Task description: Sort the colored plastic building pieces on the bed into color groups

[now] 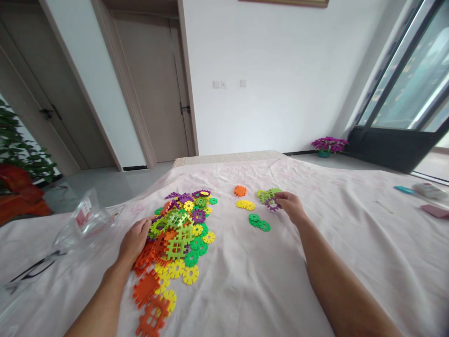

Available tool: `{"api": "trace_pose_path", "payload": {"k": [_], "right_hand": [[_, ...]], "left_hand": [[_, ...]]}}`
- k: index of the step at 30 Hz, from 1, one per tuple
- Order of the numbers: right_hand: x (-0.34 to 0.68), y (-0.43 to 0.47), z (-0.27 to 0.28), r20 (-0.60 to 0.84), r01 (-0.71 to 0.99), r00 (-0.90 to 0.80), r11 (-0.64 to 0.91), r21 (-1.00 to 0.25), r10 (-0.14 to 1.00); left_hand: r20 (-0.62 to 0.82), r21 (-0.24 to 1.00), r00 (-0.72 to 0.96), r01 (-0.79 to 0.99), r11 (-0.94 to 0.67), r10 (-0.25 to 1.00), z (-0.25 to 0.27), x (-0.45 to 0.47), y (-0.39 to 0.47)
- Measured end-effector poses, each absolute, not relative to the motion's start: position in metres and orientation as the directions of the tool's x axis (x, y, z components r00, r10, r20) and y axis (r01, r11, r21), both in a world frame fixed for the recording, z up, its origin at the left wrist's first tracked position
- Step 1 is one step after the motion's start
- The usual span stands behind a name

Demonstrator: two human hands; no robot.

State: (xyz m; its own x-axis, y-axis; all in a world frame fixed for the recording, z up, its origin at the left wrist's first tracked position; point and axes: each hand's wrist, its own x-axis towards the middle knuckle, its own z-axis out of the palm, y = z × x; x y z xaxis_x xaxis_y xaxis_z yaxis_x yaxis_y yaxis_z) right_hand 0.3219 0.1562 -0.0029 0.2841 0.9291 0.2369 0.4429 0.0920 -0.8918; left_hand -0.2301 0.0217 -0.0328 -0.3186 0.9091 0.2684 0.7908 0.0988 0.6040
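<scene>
A heap of plastic interlocking pieces (177, 231), orange, yellow, green and purple, lies on the pale sheet (245, 281). My left hand (135, 238) rests on the heap's left edge, fingers among the pieces. Small sorted groups lie to the right: an orange piece (240, 190), yellow pieces (245, 205), dark green pieces (259, 222) and light green pieces (265, 194). My right hand (290, 205) reaches to the light green group and pinches a purple piece (271, 204) at its fingertips.
A clear plastic bag (84, 224) lies left of the heap. At the far right edge of the sheet are a teal item (405, 189) and a dark red item (437, 211). Doors, a potted plant and a glass door stand beyond.
</scene>
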Motion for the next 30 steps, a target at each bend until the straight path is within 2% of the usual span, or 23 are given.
{"api": "trace_pose_path", "payload": {"k": [5,10,12,15,17,19,22,24,27,30], "right_hand": [[0.346,0.151,-0.009,0.251,0.597,0.34,-0.002,-0.802,0.906],[0.35,0.149,-0.008,0.19,0.788,0.372,-0.2,-0.583,0.909],[0.343,0.148,-0.005,0.23,0.847,0.355,-0.209,-0.488,0.906],[0.315,0.144,0.004,0.37,0.914,0.229,-0.068,-0.4,0.9],[0.283,0.139,0.011,0.408,0.905,0.074,0.111,-0.412,0.91],[0.244,0.129,0.015,0.38,0.834,-0.135,0.312,-0.455,0.915],[0.189,0.105,0.017,0.336,0.701,-0.393,0.515,-0.493,0.856],[0.162,0.086,0.016,0.303,0.655,-0.489,0.574,-0.491,0.818],[0.137,0.062,0.015,0.271,0.634,-0.594,0.648,-0.422,0.757],[0.128,0.048,0.016,0.245,0.648,-0.631,0.674,-0.354,0.736]], "left_hand": [[0.261,0.601,-0.324,0.791,0.11,0.909,-0.031,-0.229,0.02],[0.264,0.599,-0.323,0.794,0.108,0.909,-0.031,-0.229,0.02],[0.27,0.593,-0.324,0.798,0.108,0.907,-0.032,-0.229,0.02],[0.273,0.583,-0.325,0.804,0.113,0.906,-0.031,-0.229,0.021],[0.274,0.582,-0.322,0.806,0.109,0.906,-0.03,-0.228,0.02],[0.277,0.587,-0.32,0.803,0.104,0.906,-0.028,-0.227,0.019],[0.272,0.594,-0.326,0.797,0.109,0.905,-0.026,-0.226,0.018],[0.274,0.593,-0.328,0.798,0.11,0.904,-0.026,-0.225,0.017],[0.285,0.587,-0.326,0.803,0.105,0.901,-0.026,-0.224,0.018],[0.285,0.583,-0.331,0.805,0.111,0.9,-0.027,-0.225,0.019]]}}
